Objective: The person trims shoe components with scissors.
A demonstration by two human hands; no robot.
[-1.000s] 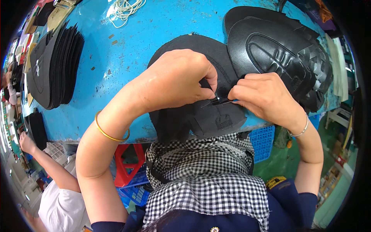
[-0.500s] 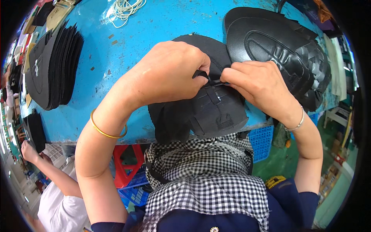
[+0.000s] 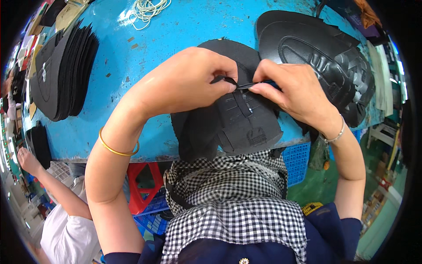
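A black shoe upper [image 3: 263, 121] lies in front of me with its inner side up, reaching over the table's near edge. A narrow black strip [image 3: 245, 86], perhaps a lace, runs across its middle between my hands. My left hand [image 3: 187, 81] pinches one part of the strip between thumb and forefinger. Just right of it, my right hand [image 3: 299, 88] grips the other part in a pinch, thumb and forefinger together. Another black band [image 3: 242, 105] extends from the strip toward me along the upper. Part of the upper is hidden beneath both hands.
Glossy black shoe uppers [image 3: 303, 42] are piled at the right of the blue table [image 3: 114, 94]. At the left stands a thick stack of black pieces [image 3: 63, 75]. A bundle of pale cord [image 3: 147, 13] lies at the back. Another person's arm [image 3: 59, 191] shows at lower left.
The fingers of my right hand have risen off the upper, and more of the strip now shows between my hands. My left hand keeps its pinch, shifted only slightly.
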